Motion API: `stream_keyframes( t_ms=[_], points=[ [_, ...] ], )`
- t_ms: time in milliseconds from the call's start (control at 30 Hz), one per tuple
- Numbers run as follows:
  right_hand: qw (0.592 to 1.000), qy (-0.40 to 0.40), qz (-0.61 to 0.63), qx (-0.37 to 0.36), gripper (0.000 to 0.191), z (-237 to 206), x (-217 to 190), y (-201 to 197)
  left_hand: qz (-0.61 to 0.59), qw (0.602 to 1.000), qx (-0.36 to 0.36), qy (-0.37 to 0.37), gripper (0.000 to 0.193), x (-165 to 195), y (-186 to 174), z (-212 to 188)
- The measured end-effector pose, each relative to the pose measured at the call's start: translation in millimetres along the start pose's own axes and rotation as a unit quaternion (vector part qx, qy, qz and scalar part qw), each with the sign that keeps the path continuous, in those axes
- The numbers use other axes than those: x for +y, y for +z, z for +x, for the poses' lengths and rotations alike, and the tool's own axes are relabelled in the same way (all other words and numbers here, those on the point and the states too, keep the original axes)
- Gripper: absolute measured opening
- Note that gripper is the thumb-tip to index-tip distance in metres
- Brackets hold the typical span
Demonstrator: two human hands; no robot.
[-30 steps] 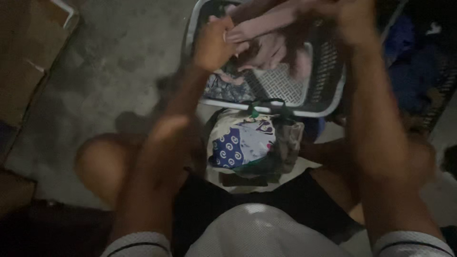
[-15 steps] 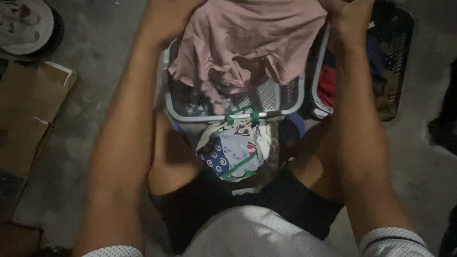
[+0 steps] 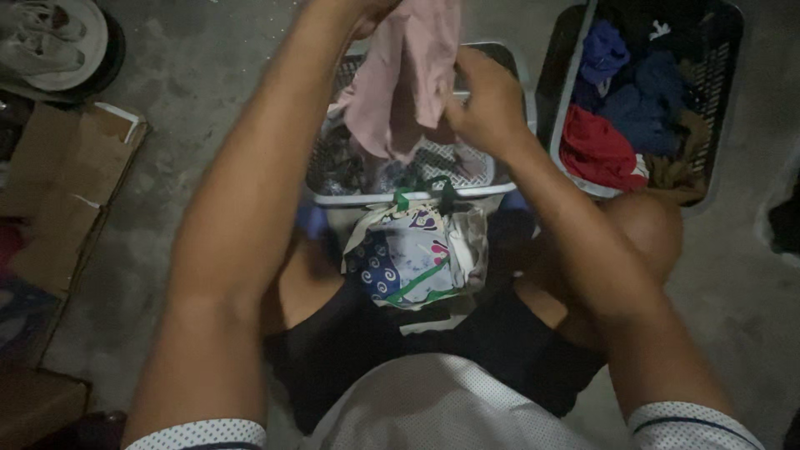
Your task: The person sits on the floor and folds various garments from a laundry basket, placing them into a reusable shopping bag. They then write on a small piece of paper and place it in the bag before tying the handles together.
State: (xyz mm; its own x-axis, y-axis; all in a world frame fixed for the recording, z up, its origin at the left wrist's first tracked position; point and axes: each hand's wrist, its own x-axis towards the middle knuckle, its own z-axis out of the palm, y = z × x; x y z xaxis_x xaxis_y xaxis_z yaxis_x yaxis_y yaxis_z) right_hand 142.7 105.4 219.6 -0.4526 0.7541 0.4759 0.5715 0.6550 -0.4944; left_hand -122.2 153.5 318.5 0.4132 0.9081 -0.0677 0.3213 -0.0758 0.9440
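Overhead, two hands (image 3: pixel 487 104) gripping one pink garment (image 3: pixel 408 75), two laundry baskets (image 3: pixel 417 197), perhaps one patterned bag (image 3: pixel 417 258).

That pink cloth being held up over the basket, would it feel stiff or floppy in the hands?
Probably floppy: the pink cloth hangs in loose folds from the left hand and right hand. Likely light too, since the fingers only pinch its edge. It seems unlikely to slip, being bunched in the grip.
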Motion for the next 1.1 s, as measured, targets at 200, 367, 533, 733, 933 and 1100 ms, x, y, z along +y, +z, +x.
stream_keyframes(
  t_ms=[200, 367, 533, 733, 933, 1100],
  points=[
    [0.944, 0.038, 0.319, -0.081, 0.046, 24, 6, -42, -0.077, 0.996, -0.049, -0.023, 0.026, 6, 15, 12],
    [0.997, -0.065, -0.027, -0.041, 0.074, 16, -21, -16, -0.284, 0.958, 0.043, -0.008, 0.025, -10, 30, 21],
    [0.968, -0.001, 0.248, 0.019, 0.039, 21, -9, -15, -0.293, 0.948, 0.125, 0.023, 0.023, -25, 12, 19],
    [0.886, 0.143, 0.438, -0.05, 0.032, 32, 8, -74, 0.178, 0.943, 0.272, 0.071, 0.028, -50, -17, -3],
    [0.959, 0.067, 0.03, -0.275, 0.047, 32, -8, -35, -0.085, 0.964, 0.25, 0.04, 0.033, -43, 26, 20],
    [0.976, 0.002, -0.085, -0.201, 0.073, 22, -15, 6, -0.289, 0.941, 0.171, 0.029, 0.016, -17, 37, 29]
  ],
)
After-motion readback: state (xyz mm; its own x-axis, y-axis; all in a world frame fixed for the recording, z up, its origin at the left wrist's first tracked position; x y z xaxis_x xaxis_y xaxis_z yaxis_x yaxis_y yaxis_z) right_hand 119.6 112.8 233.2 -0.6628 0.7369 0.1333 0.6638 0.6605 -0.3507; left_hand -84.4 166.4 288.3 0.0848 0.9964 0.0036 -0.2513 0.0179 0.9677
